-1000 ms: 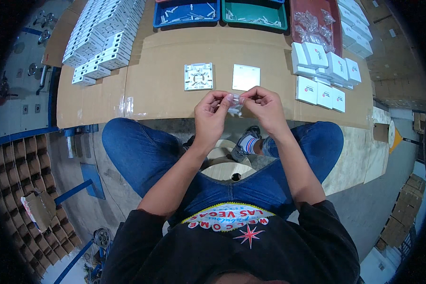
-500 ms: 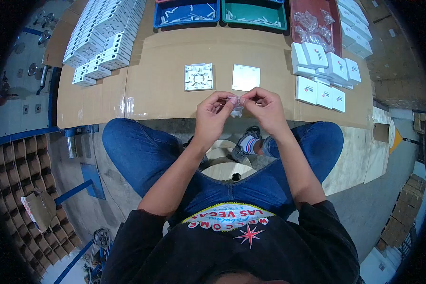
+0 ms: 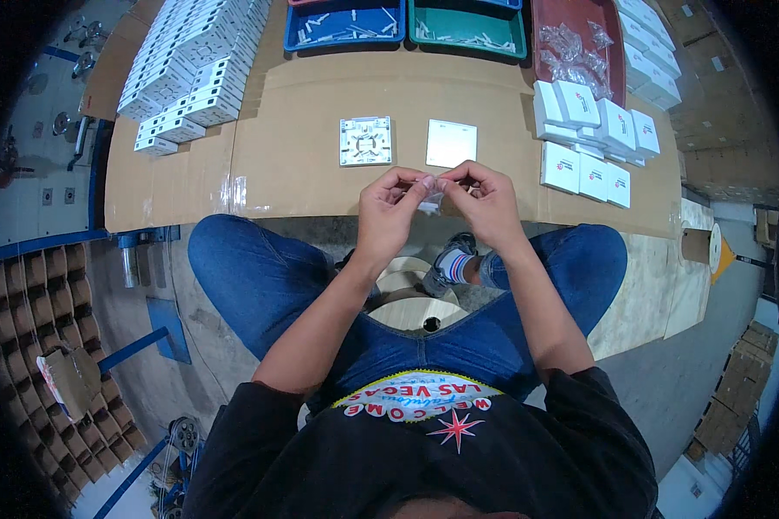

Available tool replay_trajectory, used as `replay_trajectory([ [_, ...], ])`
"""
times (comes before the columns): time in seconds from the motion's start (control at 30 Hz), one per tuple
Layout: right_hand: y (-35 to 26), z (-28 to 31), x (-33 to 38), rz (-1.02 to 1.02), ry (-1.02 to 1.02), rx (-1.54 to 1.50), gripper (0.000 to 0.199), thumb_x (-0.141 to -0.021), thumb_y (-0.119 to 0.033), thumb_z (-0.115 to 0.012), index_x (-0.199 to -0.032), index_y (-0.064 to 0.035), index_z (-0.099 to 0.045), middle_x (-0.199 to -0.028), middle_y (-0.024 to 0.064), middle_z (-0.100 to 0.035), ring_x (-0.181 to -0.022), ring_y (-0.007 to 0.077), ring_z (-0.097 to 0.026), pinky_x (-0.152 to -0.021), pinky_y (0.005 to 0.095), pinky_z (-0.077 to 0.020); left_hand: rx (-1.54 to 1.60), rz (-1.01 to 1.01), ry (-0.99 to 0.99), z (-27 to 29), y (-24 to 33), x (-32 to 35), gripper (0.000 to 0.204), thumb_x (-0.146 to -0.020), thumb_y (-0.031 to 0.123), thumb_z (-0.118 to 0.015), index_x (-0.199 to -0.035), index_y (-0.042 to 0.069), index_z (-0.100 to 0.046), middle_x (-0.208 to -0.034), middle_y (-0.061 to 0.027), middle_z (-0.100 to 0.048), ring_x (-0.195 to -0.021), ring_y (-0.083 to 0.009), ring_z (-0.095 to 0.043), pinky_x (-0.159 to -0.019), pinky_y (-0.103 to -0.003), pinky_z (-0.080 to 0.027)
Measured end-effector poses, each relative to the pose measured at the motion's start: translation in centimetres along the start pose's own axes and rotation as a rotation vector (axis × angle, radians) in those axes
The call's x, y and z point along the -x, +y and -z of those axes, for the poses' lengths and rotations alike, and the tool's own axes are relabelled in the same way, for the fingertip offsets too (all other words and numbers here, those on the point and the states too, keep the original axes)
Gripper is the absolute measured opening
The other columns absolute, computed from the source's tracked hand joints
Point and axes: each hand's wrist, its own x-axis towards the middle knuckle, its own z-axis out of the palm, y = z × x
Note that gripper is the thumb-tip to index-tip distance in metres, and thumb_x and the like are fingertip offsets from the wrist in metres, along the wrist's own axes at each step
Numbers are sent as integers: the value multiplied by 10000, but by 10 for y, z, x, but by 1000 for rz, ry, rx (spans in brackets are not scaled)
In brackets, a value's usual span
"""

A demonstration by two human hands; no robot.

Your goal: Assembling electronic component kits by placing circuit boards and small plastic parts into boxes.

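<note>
Between my fingertips is a small clear plastic bag [image 3: 431, 206] with whitish contents too small to make out. My left hand [image 3: 393, 206] pinches one side of its top, and my right hand [image 3: 480, 199] pinches the other, both closed at the table's near edge. Just beyond my left hand, an open white square plastic box base [image 3: 365, 142] lies with its inner fittings facing up. To its right, beyond my right hand, a flat white square cover [image 3: 451, 144] lies on the cardboard.
White box bases [image 3: 190, 73] are stacked at the far left. Blue [image 3: 346, 26] and green [image 3: 467, 30] trays hold small white parts at the back. A red tray [image 3: 614, 52] holds clear bags. White covers [image 3: 560, 167] are piled at the right on the cardboard-covered table [image 3: 294, 130].
Both hands stay in nearly the same place, still pinching the bag. The bag's hanging part has shifted slightly between the fingers.
</note>
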Motion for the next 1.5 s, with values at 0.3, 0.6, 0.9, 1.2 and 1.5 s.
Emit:
replay_trajectory([
  [0.3, -6, -5, -10, -111, 1, -231, 68, -932, -92, -725, -961, -31, -723, -779, -23, -650, -647, 30, -516, -566, 195, -387, 41, 72, 60, 1, 8, -6, 254, -1047, 209, -588, -1118, 4, -721, -962, -36, -734, -810, -79, -663, -637, -215, -516],
  [0.6, -11, -16, -32, -101, -88, -99, 114, -914, -55, -671, -1024, -24, -660, -857, -10, -628, -653, 33, -551, -517, 196, -445, -425, -291, -157, 38, 18, -38, 297, -1009, 176, -607, -1241, 13, -692, -1058, -76, -687, -801, -109, -620, -683, -249, -511],
  [0.9, -19, -32, -87, -70, -111, 98, 183, -912, -52, -645, -1077, -45, -722, -900, -3, -662, -600, 23, -514, -481, 193, -383, -283, -88, -159, 81, 41, -67, 454, -884, 123, -748, -1319, 57, -640, -1113, -81, -682, -909, -135, -657, -733, -288, -555],
  [1.2, 14, -58, -105, 180, -51, 404, 185, -908, -165, -698, -1070, -86, -740, -846, 48, -724, -602, 103, -590, -584, 268, -466, -673, -261, -39, 109, 34, -84, 246, -897, 85, -730, -1138, 42, -705, -940, -94, -730, -778, -128, -671, -680, -280, -540],
  [1.5, 18, -68, -88, 412, -47, 789, 128, -917, -200, -675, -1018, -149, -735, -953, 49, -712, -804, 283, -691, -697, 403, -545, -1141, -470, 12, 116, 34, -79, 148, -825, 114, -757, -964, 63, -762, -931, -125, -706, -831, -299, -676, -788, -393, -535],
])
